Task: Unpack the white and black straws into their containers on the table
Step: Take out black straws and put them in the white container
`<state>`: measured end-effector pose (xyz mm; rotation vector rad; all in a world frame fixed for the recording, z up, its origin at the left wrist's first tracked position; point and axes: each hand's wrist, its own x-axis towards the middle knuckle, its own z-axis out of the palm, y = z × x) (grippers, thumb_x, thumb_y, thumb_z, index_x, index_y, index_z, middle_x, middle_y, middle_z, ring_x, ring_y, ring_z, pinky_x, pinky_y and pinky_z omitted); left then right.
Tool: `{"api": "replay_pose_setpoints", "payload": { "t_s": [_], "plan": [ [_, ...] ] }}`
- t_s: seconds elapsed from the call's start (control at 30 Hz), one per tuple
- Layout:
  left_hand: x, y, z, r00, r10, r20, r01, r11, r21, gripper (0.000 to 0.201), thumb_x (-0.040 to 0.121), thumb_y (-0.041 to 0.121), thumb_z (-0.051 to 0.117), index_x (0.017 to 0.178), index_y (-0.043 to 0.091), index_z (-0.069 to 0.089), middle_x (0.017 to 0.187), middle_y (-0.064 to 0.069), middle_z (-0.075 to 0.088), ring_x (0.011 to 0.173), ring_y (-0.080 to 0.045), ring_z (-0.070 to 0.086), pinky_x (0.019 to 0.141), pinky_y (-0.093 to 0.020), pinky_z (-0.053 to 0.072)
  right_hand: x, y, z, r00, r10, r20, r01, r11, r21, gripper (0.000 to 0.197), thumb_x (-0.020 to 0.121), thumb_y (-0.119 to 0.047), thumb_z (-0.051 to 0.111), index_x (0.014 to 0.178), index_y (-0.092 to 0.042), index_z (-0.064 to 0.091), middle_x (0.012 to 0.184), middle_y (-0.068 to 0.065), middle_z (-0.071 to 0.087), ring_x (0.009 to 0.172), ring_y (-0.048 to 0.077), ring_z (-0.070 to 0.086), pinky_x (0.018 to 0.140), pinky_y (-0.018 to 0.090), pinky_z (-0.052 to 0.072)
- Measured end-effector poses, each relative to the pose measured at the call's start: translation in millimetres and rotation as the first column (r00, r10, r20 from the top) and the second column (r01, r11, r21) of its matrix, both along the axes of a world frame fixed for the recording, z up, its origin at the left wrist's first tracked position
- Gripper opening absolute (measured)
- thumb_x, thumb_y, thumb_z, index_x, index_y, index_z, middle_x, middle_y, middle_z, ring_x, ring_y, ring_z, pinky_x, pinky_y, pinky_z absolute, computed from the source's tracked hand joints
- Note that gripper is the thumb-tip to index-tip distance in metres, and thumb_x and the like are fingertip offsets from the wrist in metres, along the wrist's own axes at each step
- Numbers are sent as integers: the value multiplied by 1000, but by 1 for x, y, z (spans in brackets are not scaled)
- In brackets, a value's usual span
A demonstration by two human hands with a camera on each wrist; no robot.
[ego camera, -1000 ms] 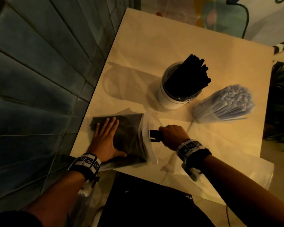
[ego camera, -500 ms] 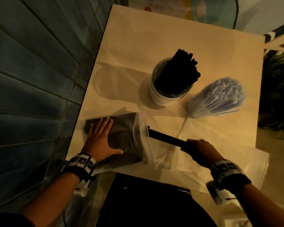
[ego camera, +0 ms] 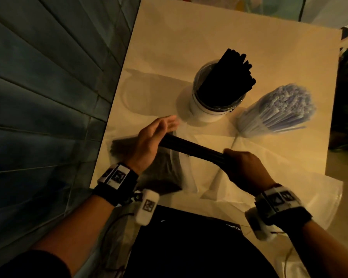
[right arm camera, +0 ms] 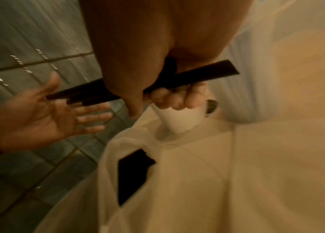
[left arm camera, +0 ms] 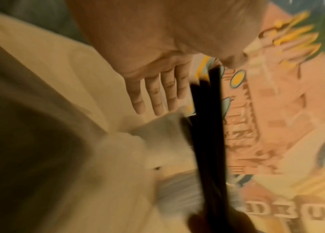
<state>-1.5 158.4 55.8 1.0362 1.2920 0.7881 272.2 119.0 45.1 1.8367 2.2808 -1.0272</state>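
Note:
My right hand grips a small bundle of black straws by one end and holds it level above the table. My left hand is raised with straight fingers, its palm flat against the bundle's other end. Below them lies the clear bag of black straws, its mouth facing right. A white container further back stands full of black straws. To its right a clear container holds white straws.
The table is covered in pale paper. An empty clear plastic bag lies at the front right. A tiled wall runs close along the table's left edge. A painted wall stands behind the table.
My right hand has drawn the black straws fully out of the bag and lifted them. My left hand has left the bag and come up flat against the bundle's free end.

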Motion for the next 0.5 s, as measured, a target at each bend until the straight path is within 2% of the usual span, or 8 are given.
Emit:
{"api": "replay_pose_setpoints", "payload": {
  "t_s": [0.1, 0.17, 0.27, 0.33, 0.37, 0.43, 0.5],
  "plan": [
    [5, 12, 22, 984, 146, 102, -144, 989, -31, 54, 105, 37, 33, 120, -6, 62, 116, -25, 69, 109, -34, 68, 103, -55, 48, -31, 18, -2, 997, 70, -28, -69, 997, 25, 23, 96, -41, 57, 95, -19, 62, 71, 0, 62, 66, 26, 60, 59, 36, 46],
    [4, 17, 29, 980, 162, 119, -160, 987, -27, 52, 106, 34, 34, 115, -9, 62, 112, -29, 68, 106, -40, 68, 98, -62, 49, -48, 29, -3, 995, 68, -75, -67, 998, 13, 23, 96, -41, 57, 97, -19, 64, 73, -2, 62, 66, 22, 58, 61, 34, 45],
    [6, 20, 39, 961, 163, 224, -151, 986, -68, 55, 104, 42, 30, 115, -1, 62, 111, -24, 70, 109, -40, 67, 101, -57, 49, -76, 40, 1, 972, 23, -235, -28, 999, -21, 21, 96, -39, 57, 94, -20, 64, 72, -5, 61, 64, 15, 58, 62, 34, 48],
    [5, 22, 41, 900, 238, 365, -212, 971, -110, 62, 103, 50, 23, 122, 4, 58, 115, -19, 70, 114, -39, 64, 103, -52, 48, -90, 48, 6, 950, -4, -312, 2, 1000, -8, 18, 97, -37, 58, 91, -20, 63, 67, -9, 57, 59, 9, 55, 59, 30, 44],
    [2, 25, 39, 858, 299, 418, -264, 954, -141, 65, 102, 54, 19, 124, 6, 57, 117, -18, 69, 115, -38, 64, 104, -52, 48, -94, 53, 11, 930, -41, -366, 45, 999, 2, 15, 97, -34, 59, 91, -21, 62, 65, -11, 55, 57, 4, 54, 58, 24, 42],
    [-2, 28, 32, 781, 420, 462, -345, 907, -241, 69, 102, 60, 17, 121, 10, 60, 115, -14, 70, 112, -33, 66, 102, -50, 49, -99, 62, 28, 857, -105, -505, 157, 986, 60, 7, 97, -27, 61, 90, -23, 61, 60, -15, 50, 54, -1, 53, 55, 10, 34],
    [1, 28, 19, 759, 463, 458, -314, 876, -365, 72, 100, 65, 19, 121, 10, 61, 110, -11, 73, 107, -29, 68, 97, -47, 51, -104, 70, 51, 751, -106, -652, 251, 959, 134, 12, 95, -22, 63, 84, -21, 59, 57, -14, 47, 50, 0, 50, 50, 10, 33]
  ]
}}
